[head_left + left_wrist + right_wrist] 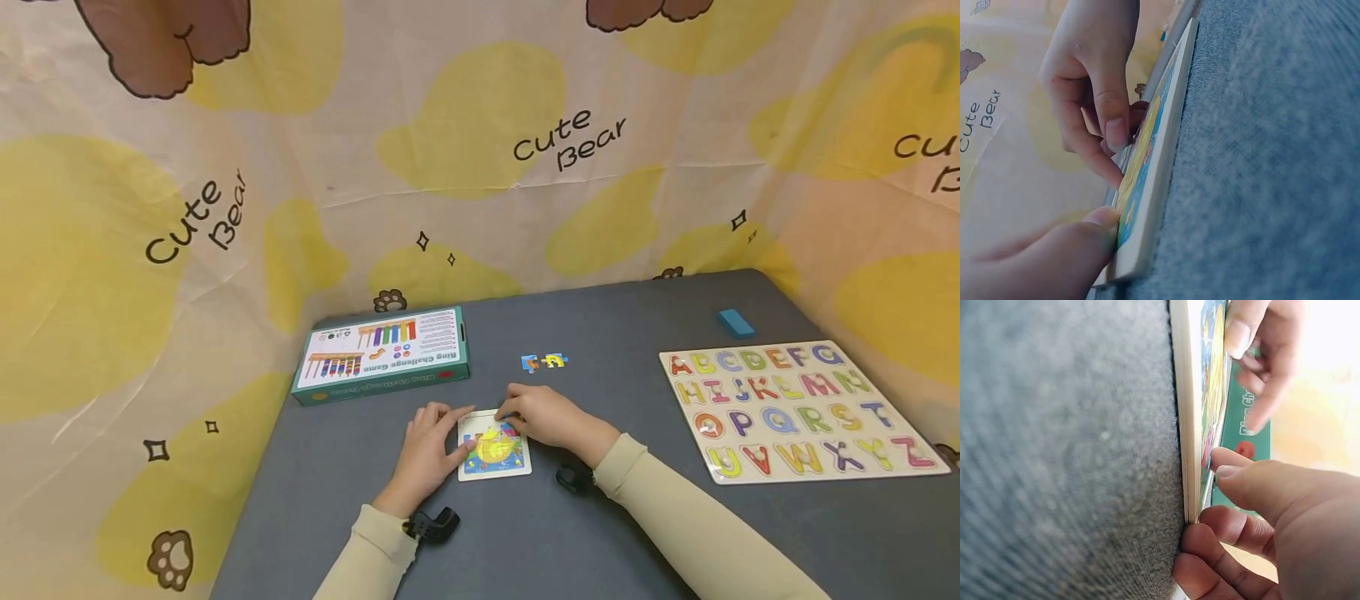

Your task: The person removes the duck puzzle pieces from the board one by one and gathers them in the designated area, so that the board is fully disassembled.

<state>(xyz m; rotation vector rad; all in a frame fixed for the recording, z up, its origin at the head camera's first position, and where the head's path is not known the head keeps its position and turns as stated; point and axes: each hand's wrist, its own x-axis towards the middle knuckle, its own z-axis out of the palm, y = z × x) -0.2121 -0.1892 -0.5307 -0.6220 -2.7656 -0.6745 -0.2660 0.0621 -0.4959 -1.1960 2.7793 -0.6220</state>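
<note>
A small square jigsaw puzzle (494, 451) with a pale frame and a yellow-and-blue picture lies on the grey table between both hands. My left hand (427, 450) is at its left side, index finger stretched along the upper left corner. The left thumb (1088, 240) rests on the picture's edge. At the upper right corner is my right hand (547, 414), its thumb and index fingertip close together over a pink part of the picture. Its other fingers (1207, 540) curl round the puzzle's corner. Two loose jigsaw pieces (554, 360) lie beyond the puzzle.
A green-edged Ring Challenge Game box (382, 354) lies at the back left. On the right is an alphabet board (806, 412) with coloured letters, and a blue block (735, 323) sits behind it. A printed cloth wall (480, 233) borders the table.
</note>
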